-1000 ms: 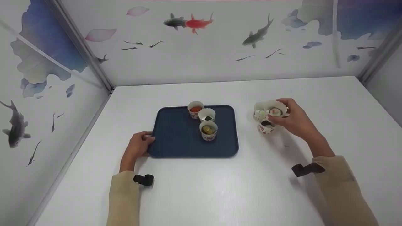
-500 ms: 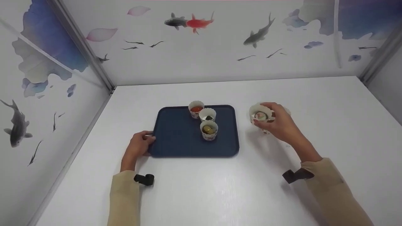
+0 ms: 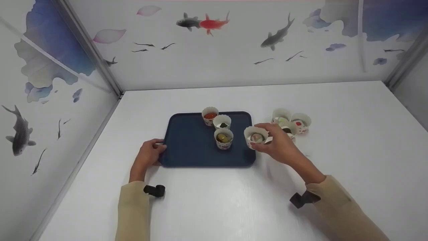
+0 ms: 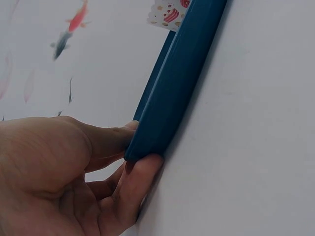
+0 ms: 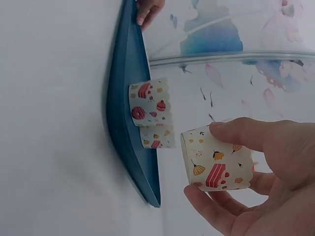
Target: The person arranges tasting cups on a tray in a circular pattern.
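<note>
My left hand [image 3: 147, 154] pinches the left edge of a dark blue tray [image 3: 184, 144]. In the left wrist view the thumb lies at the rim and curled fingers are under the corner. My right hand [image 3: 282, 144] grips a patterned paper baking cup [image 3: 255, 136] between thumb and fingers, over the tray's right edge. A round, roll-like piece of food lies inside it. The right wrist view shows this cup's printed side [image 5: 216, 162], apart from the tray. Three similar cups stand on the tray: one with orange-red food [image 3: 210, 117], one with a dark piece [image 3: 222, 123], one with yellowish food [image 3: 223, 139].
To the right of the tray, several more paper cups cluster on the white table [image 3: 207, 204]: a back one [image 3: 281, 116], a right one [image 3: 301, 123], and one partly behind my right hand. A wall [image 3: 234, 67] painted with fish rises behind the table.
My right hand has carried the paper cup leftward from the cluster to the tray's right edge, uncovering the other cups. My left hand has kept its hold on the tray.
</note>
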`<state>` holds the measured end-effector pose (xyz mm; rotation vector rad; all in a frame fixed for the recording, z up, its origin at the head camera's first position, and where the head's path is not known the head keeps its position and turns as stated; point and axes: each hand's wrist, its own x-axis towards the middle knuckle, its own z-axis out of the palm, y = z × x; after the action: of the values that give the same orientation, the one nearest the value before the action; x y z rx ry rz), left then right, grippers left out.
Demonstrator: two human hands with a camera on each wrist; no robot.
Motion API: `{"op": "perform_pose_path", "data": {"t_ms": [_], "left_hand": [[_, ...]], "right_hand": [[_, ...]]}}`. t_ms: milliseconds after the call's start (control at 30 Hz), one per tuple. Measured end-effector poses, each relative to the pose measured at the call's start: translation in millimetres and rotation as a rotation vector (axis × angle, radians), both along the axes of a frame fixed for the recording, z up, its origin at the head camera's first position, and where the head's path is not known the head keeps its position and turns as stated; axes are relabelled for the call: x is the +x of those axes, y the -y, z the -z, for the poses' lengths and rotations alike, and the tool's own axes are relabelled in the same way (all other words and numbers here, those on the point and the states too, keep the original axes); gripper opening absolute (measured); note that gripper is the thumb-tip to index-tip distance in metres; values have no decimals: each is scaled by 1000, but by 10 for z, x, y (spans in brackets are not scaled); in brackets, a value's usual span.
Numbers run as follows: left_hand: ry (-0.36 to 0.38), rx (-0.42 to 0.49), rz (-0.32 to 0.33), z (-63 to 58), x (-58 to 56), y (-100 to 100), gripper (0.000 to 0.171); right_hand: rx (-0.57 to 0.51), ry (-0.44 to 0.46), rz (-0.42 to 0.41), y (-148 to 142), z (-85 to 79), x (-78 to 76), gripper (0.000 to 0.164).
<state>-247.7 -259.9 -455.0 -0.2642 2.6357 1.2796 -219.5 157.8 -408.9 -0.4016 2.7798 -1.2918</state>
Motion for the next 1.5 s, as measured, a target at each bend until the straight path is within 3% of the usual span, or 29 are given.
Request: {"op": "perform_pose_path", "data": {"t_ms": [200,400,600,1500], "left_hand": [[5,14,1,1,5,-23,45],[-3,10,8,-13,7,-9,45],[5,14,2,-9,5,2,45],[8,20,-4,1,0,13,45]], "right_hand": [[-5,27,-37,233,93,109,59],[-21,-30,-87,497,127,162,55],[-52,-26,-94,751,134,196,58],[-33,-107,43,1262,302,185,62]]}}
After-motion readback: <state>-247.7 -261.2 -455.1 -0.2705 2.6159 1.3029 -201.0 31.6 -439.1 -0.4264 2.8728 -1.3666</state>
